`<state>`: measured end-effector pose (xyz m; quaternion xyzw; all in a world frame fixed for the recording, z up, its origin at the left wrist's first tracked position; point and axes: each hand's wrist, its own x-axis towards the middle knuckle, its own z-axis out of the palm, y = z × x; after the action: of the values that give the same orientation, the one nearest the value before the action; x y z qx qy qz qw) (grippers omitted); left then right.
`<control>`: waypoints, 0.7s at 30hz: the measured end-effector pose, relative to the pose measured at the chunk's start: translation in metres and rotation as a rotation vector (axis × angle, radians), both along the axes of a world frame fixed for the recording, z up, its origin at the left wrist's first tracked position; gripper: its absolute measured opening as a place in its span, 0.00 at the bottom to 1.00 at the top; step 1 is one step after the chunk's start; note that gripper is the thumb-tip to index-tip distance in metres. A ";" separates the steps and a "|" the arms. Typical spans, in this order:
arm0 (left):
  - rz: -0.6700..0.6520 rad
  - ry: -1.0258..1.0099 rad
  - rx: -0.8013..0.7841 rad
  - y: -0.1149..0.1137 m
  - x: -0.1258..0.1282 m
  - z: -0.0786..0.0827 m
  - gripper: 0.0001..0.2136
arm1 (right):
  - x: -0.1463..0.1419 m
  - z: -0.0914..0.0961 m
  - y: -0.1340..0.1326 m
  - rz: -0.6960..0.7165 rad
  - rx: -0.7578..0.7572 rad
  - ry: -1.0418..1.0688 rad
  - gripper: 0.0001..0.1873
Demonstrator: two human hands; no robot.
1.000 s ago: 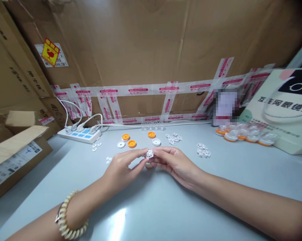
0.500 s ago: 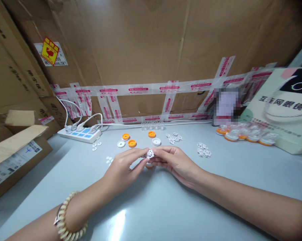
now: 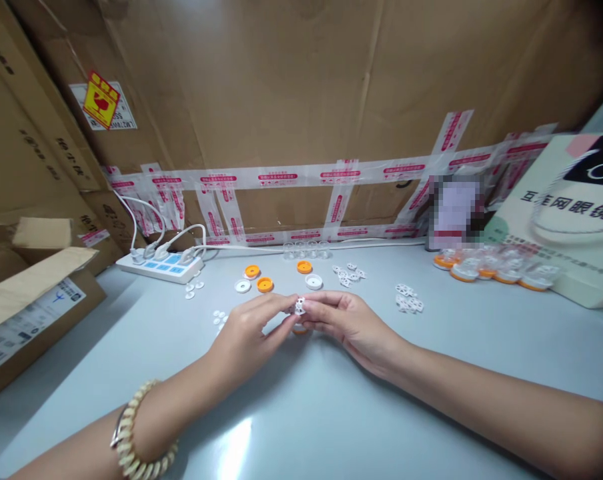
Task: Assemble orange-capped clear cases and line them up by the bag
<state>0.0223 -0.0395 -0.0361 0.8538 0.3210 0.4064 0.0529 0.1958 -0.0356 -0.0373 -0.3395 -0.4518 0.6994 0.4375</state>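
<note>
A small white plastic piece with cut-out holes (image 3: 300, 306) is pinched between the fingertips of my left hand (image 3: 254, 327) and my right hand (image 3: 344, 320). Both hands are closed on it, and fingers cover its edges. Just below it, an orange-rimmed round part (image 3: 299, 329) shows partly behind the fingers. Beyond my hands lie orange discs (image 3: 265, 285) and white discs (image 3: 313, 282) with raised rims. Similar white cut-out pieces (image 3: 349, 274) lie in a loose group behind my right hand. Small white round pieces (image 3: 218, 319) are partly hidden by my left hand.
At the back left is a white power strip (image 3: 161, 265) with plugs and cables. Clear domes (image 3: 306, 251) stand near the cardboard wall. Another white cut-out pile (image 3: 409, 305) lies right. Orange-and-white domed pieces (image 3: 506, 272) sit by a paper bag (image 3: 571, 260). An open carton (image 3: 41, 320) stands left.
The white cut-out piece has turned a little between my fingertips and looks narrower. Both hands stay in nearly the same place; the view has shifted slightly.
</note>
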 end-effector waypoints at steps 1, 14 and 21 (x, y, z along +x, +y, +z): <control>0.000 -0.004 -0.003 0.000 0.001 -0.001 0.10 | -0.001 0.000 -0.001 -0.017 0.005 -0.013 0.13; 0.131 0.113 -0.271 0.008 -0.004 0.000 0.19 | 0.012 -0.004 0.022 -0.149 0.079 -0.061 0.12; 0.135 0.153 -0.432 0.011 0.000 -0.005 0.17 | 0.018 0.000 0.031 -0.092 0.200 -0.286 0.12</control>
<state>0.0223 -0.0286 -0.0413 0.8276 0.4600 0.2648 0.1826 0.2141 -0.0046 -0.0370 -0.4108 -0.5608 0.5749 0.4316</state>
